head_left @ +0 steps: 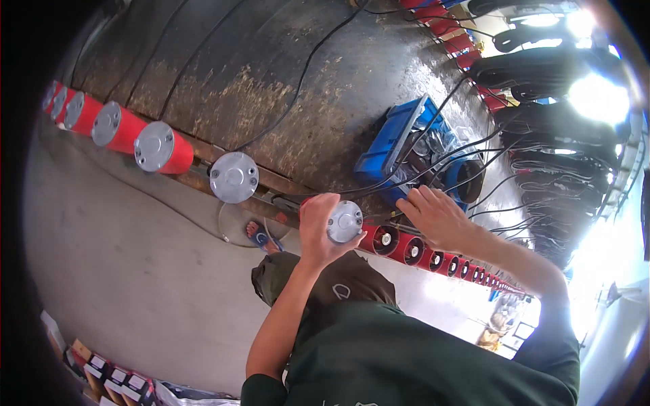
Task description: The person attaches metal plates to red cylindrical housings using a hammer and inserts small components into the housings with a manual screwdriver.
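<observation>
My left hand [317,230] is wrapped round a red cylinder whose round silver metal cap [345,221] faces me. The cap has small dark holes near its rim. My right hand [439,218] is closed beside the near edge of a blue crate [376,162], its fingertips bent downward. What those fingers hold is too small to make out. Left of my left hand lies another silver cap [234,177] at the bench edge. Farther left, red cylinders with silver caps [154,147] stand in a row.
Open-ended red cylinders [385,239] run in a row to the right along the bench edge. Black cables [308,71] cross the worn bench [223,81]. Behind my right hand stands a blue round tub [467,177]. Boxes [115,382] sit on the floor at the lower left.
</observation>
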Demonstrator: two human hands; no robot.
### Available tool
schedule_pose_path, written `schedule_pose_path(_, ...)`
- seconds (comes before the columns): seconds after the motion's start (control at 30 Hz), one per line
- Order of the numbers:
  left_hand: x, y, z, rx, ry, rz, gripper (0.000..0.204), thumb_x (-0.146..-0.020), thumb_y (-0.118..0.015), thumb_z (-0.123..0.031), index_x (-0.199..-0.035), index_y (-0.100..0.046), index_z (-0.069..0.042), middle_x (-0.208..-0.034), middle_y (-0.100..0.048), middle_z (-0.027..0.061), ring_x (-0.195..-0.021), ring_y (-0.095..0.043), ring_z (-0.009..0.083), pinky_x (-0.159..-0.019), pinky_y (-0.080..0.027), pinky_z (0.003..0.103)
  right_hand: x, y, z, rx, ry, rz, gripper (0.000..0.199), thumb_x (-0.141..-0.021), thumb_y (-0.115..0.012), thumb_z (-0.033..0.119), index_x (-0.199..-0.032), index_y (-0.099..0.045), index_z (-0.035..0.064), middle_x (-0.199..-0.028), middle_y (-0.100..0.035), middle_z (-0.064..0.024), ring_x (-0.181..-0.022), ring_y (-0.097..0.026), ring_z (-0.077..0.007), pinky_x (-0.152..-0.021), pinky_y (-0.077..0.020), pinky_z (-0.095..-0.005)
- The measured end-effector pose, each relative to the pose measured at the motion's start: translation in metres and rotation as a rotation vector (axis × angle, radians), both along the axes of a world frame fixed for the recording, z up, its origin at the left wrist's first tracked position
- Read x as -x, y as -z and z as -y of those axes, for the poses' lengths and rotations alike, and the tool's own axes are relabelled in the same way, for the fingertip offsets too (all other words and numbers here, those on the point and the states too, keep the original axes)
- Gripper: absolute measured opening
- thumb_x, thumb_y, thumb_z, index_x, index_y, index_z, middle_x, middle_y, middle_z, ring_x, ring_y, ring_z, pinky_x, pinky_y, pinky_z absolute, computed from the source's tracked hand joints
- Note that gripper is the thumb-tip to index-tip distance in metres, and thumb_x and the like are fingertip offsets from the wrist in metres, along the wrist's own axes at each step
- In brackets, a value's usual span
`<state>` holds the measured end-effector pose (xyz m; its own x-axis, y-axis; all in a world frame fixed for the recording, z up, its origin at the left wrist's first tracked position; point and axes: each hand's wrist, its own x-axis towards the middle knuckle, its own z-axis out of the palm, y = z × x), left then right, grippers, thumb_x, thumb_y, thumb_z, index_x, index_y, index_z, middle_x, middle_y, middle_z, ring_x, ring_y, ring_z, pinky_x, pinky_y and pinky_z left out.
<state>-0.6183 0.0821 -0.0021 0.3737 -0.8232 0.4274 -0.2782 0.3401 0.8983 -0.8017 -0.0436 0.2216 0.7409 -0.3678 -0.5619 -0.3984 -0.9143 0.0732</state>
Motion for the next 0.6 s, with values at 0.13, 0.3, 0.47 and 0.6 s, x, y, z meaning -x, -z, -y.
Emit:
schedule_pose_path(0.13, 0.002, 0.005, 0.006, 0.02, -0.036, -0.043, 0.089, -0.056, -0.102, -0.026, -0.135, -0.064, -0.01, -0.128, -0.069, 0.0097, -0.121, -0.064, 0.0355, -0.105, -0.047, 0.049, -0.027, -0.001, 0.024, 0.078, -0.271, -0.145, 0.053, -0.081, -0.078, 0.016, -0.13, -0.059, 0.0071, -0.112, -0.058, -0.0066, -0.109, -0.059, -0.0235, -0.086, -0.0494, -0.0353)
schedule_pose_path(0.3, -0.003, 0.004, 0.008, 0.037, -0.027, -0.041, 0.087, -0.06, -0.102, -0.03, -0.135, -0.062, -0.013, -0.127, -0.069, 0.0105, -0.117, -0.067, 0.0347, -0.103, -0.048, 0.05, -0.051, -0.009, 0.035, 0.122, -0.523, -0.139, 0.039, -0.088, -0.073, 0.021, -0.123, -0.059, 0.01, -0.11, -0.06, -0.005, -0.101, -0.063, -0.0201, -0.081, -0.0506, -0.0331)
schedule_pose_path(0.47, -0.007, 0.0, 0.001, -0.016, -0.018, -0.051, 0.088, -0.059, -0.103, -0.032, -0.135, -0.062, -0.016, -0.126, -0.068, 0.0074, -0.118, -0.065, 0.0338, -0.103, -0.046, 0.05, -0.059, -0.021, 0.033, -0.108, -0.219, -0.254, 0.044, -0.086, -0.079, 0.015, -0.124, -0.058, 0.0077, -0.111, -0.06, -0.0101, -0.102, -0.065, -0.0282, -0.083, -0.0552, -0.0429)
schedule_pose_path(0.6, -0.009, -0.003, -0.001, -0.005, -0.041, -0.104, 0.085, -0.057, -0.103, -0.032, -0.133, -0.067, -0.017, -0.124, -0.065, 0.0062, -0.117, -0.062, 0.0334, -0.102, -0.046, 0.049, -0.05, -0.035, 0.03, -0.315, 0.135, -0.208, 0.04, -0.092, -0.077, 0.013, -0.126, -0.058, 0.0043, -0.115, -0.058, -0.0156, -0.106, -0.064, -0.0354, -0.081, -0.0549, -0.0486)
